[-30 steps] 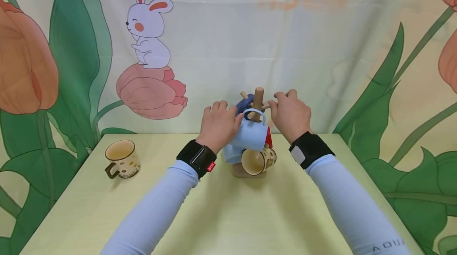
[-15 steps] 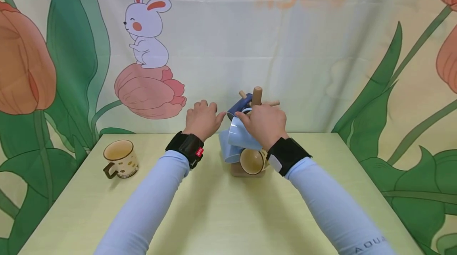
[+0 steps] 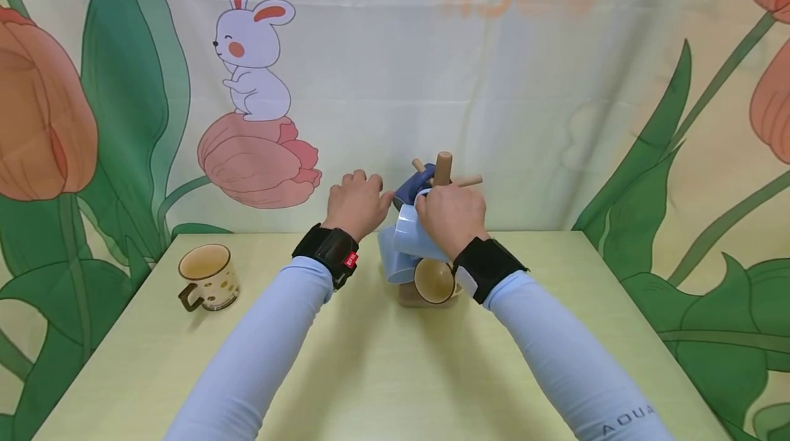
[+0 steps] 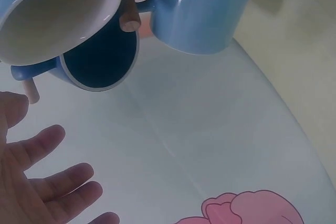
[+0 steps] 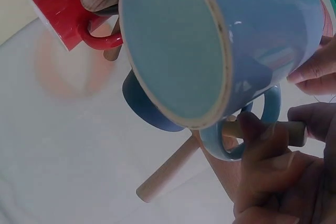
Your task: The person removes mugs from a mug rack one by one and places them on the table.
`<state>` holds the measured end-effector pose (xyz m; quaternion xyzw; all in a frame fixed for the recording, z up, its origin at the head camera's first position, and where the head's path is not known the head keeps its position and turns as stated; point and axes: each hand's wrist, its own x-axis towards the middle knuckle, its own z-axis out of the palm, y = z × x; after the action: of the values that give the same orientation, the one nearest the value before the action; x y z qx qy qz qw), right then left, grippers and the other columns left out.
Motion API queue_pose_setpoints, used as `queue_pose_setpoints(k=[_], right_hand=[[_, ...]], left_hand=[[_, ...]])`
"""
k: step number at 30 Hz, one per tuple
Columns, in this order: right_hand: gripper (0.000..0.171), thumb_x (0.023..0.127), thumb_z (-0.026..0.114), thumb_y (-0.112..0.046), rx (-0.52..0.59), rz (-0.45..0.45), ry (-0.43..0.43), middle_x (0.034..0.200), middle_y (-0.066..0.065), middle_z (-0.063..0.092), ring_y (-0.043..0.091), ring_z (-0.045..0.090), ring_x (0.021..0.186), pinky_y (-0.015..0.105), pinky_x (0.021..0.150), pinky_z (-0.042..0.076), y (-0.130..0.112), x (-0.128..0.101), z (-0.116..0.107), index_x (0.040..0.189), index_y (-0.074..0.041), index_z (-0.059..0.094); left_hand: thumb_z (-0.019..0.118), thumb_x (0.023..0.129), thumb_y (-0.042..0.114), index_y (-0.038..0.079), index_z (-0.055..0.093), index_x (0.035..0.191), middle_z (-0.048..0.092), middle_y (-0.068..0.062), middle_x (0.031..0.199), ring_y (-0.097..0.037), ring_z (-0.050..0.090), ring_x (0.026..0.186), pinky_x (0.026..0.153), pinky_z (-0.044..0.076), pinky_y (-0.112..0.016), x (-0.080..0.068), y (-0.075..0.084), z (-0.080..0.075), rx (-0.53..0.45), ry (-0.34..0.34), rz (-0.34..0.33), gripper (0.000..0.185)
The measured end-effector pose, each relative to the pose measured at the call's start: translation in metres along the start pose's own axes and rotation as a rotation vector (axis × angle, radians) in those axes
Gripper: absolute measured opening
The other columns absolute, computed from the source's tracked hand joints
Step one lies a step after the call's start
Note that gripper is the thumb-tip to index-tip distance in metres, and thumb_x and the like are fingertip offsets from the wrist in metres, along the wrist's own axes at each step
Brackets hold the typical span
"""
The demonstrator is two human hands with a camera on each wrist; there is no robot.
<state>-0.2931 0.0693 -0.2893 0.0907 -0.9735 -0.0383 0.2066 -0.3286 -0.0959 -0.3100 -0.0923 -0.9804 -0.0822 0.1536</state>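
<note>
A wooden mug tree point(image 3: 443, 168) carries several mugs. Over its handle point(image 5: 214, 142) and a wooden peg, my right hand point(image 3: 457, 218) curls its fingers, holding the upper light blue mug point(image 3: 410, 234). That mug lies tilted on its side, its mouth toward the left; the right wrist view shows its base. My left hand point(image 3: 358, 206) is beside the mug's mouth, fingers spread and holding nothing. Behind hangs a dark blue mug point(image 3: 412, 185). Lower down are a second light blue mug point(image 3: 393, 256) and a spotted cream mug point(image 3: 435, 281), partly hidden by my right wrist.
Another spotted cream mug point(image 3: 216, 287) with a brown handle stands upright on the table point(image 3: 395, 372) at the left. A red mug point(image 5: 79, 19) hangs behind the tree. A bare peg point(image 5: 165, 171) sticks out. A printed curtain point(image 3: 382, 84) closes off the back.
My right hand moved left from a bare peg to the light blue mug's handle and now grips it. My left hand let go of this mug and drew off to the left.
</note>
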Motion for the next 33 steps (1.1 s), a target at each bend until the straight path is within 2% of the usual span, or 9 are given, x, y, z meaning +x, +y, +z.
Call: queue_pose_setpoints(k=[5,6,12,17,19,22,24,33], right_hand=[[0.052,0.104,0.046,-0.036,0.007,-0.006,-0.007,0.049,0.001,0.041,0.017,0.046,0.04,0.026,0.038,0.03,0.001,0.001,0.003,0.063,-0.007,0.056],[0.054,0.105,0.046,-0.036,0.008,-0.01,-0.008,0.05,0.001,0.041,0.017,0.046,0.041,0.026,0.038,0.031,0.001,0.0,0.003,0.059,-0.009,0.058],[0.051,0.105,0.048,-0.032,0.021,-0.04,0.019,0.05,0.002,0.041,0.018,0.048,0.042,0.027,0.039,0.035,0.004,-0.001,0.006,0.061,-0.007,0.059],[0.039,0.104,0.051,-0.028,-0.14,-0.166,0.044,0.052,0.003,0.042,0.018,0.047,0.042,0.029,0.039,0.039,0.007,-0.003,0.006,0.077,-0.005,0.067],[0.04,0.104,0.052,-0.027,-0.148,-0.187,0.065,0.052,0.003,0.043,0.018,0.047,0.042,0.03,0.039,0.04,0.008,-0.004,0.006,0.074,-0.005,0.066],[0.045,0.103,0.053,-0.028,-0.073,-0.168,0.089,0.052,0.003,0.045,0.019,0.049,0.043,0.03,0.04,0.042,0.01,-0.005,0.006,0.064,-0.006,0.061],[0.052,0.103,0.053,-0.03,0.015,-0.13,0.099,0.051,0.003,0.045,0.019,0.05,0.043,0.03,0.041,0.043,0.011,-0.005,0.007,0.056,-0.008,0.054],[0.053,0.104,0.051,-0.031,0.083,-0.122,0.052,0.053,0.004,0.048,0.02,0.052,0.046,0.031,0.043,0.044,0.013,-0.005,0.008,0.056,-0.008,0.055]], left_hand=[[0.048,0.103,0.043,0.007,0.061,0.124,0.059,-0.017,0.115,-0.034,0.056,0.105,0.087,0.05,-0.05,0.004,0.006,-0.001,-0.002,0.002,0.003,0.044],[0.048,0.103,0.043,0.007,0.061,0.124,0.059,-0.017,0.115,-0.034,0.056,0.105,0.087,0.05,-0.05,0.005,0.007,-0.001,-0.003,0.003,0.004,0.043],[0.048,0.103,0.043,0.007,0.058,0.128,0.059,-0.017,0.116,-0.033,0.057,0.106,0.088,0.05,-0.049,0.009,0.009,0.001,-0.004,0.012,0.009,0.045],[0.049,0.103,0.042,0.007,0.057,0.132,0.059,-0.017,0.119,-0.034,0.057,0.108,0.089,0.05,-0.049,0.013,0.011,-0.001,-0.011,0.023,0.024,0.046],[0.05,0.103,0.042,0.008,0.056,0.134,0.059,-0.018,0.12,-0.034,0.057,0.109,0.089,0.05,-0.049,0.015,0.012,-0.002,-0.008,0.028,0.029,0.046],[0.05,0.103,0.041,0.009,0.051,0.14,0.058,-0.019,0.125,-0.035,0.056,0.113,0.092,0.049,-0.05,0.02,0.012,-0.003,-0.002,0.031,0.036,0.049],[0.049,0.104,0.04,0.01,0.048,0.144,0.057,-0.019,0.128,-0.036,0.055,0.116,0.093,0.048,-0.051,0.023,0.013,-0.004,0.004,0.026,0.044,0.051],[0.048,0.106,0.029,0.02,0.041,0.152,0.057,-0.018,0.128,-0.034,0.056,0.116,0.09,0.05,-0.049,0.038,0.024,-0.006,0.02,-0.018,0.14,0.047]])
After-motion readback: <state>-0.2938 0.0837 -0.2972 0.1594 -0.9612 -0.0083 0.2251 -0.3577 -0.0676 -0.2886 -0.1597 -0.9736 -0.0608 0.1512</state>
